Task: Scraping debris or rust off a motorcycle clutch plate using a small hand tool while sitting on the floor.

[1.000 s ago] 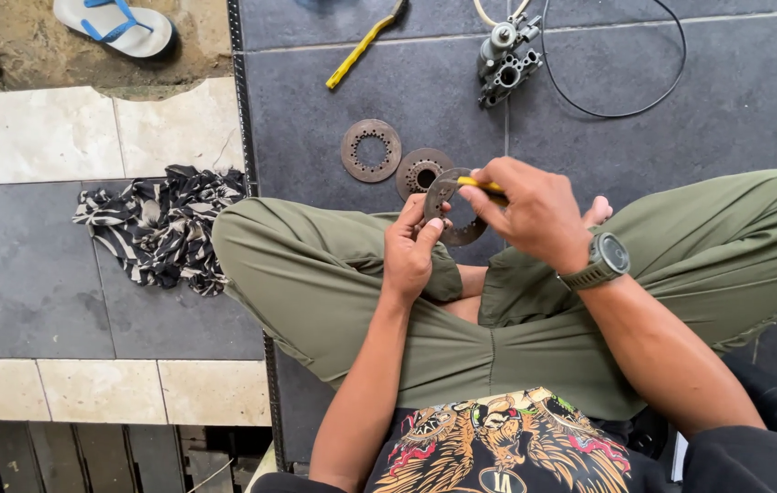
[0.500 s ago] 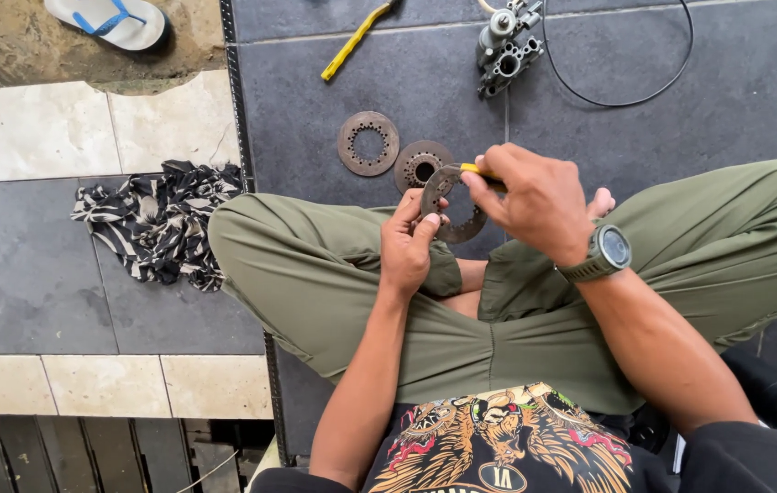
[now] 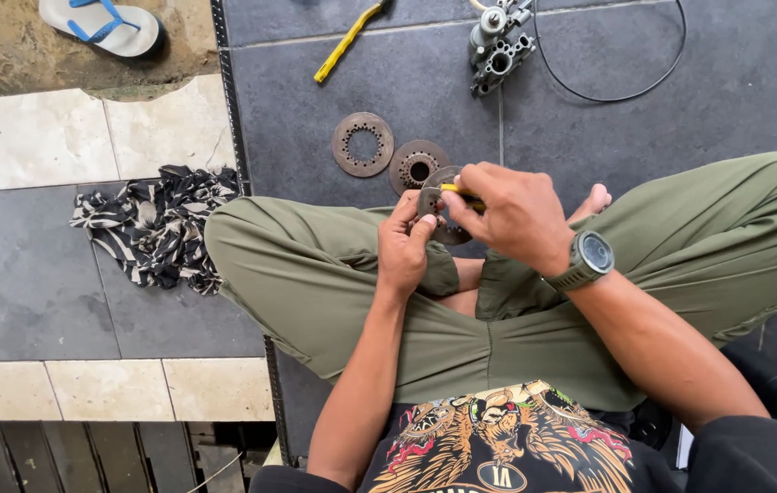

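Two worn metal discs lie on the dark grey floor tiles ahead of your crossed legs, but start at your far left: a pale flip-flop (image 3: pixel 104 26) with blue straps rests on bare earth, and below it a crumpled black-and-white striped cloth (image 3: pixel 158 222) sits on the tile beside your knee. Moving right, a yellow-handled tool (image 3: pixel 349 40) lies slanted on the floor, above a flat rusty ring (image 3: pixel 363 143) with a wide centre hole. Just beside that ring is a second rusty disc (image 3: pixel 417 167), toothed around its small bore. Over your olive trousers, your left hand (image 3: pixel 404 246) pinches the edge of a round, dull metal plate (image 3: pixel 435 203) between thumb and curled fingers, holding it above your shins. Your right hand (image 3: pixel 514 217), with a round grey watch (image 3: pixel 588 256) on the wrist, is closed around a slim yellow tool (image 3: pixel 458 190) whose tip meets the plate. Farther up sits a cast-metal carburettor (image 3: pixel 496 44), with a thin black cable (image 3: pixel 628 90) looping to its right.
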